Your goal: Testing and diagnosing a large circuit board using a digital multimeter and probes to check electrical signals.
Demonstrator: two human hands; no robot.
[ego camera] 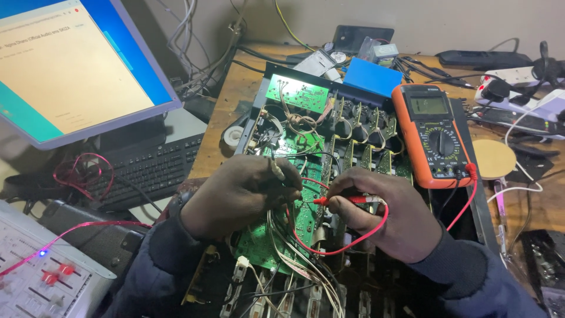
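Observation:
My left hand (238,194) rests over a green circuit board (306,218) inside an open black chassis (268,73), fingers closed on a thin probe among white wires. My right hand (382,215) pinches a red test probe (341,200), its tip pointing left onto the board between my hands. The probe's red lead (353,240) loops below my right hand and runs up to an orange multimeter (432,135) lying on the chassis's right side. A second green board (297,92) stands at the chassis's far end.
A tilted monitor (70,65) and black keyboard (156,168) stand at left. An audio mixer with red sliders (41,277) fills the lower left corner. Power strips (518,88), cables, a blue box (372,75) and a round wooden disc (493,158) crowd the wooden bench's far right.

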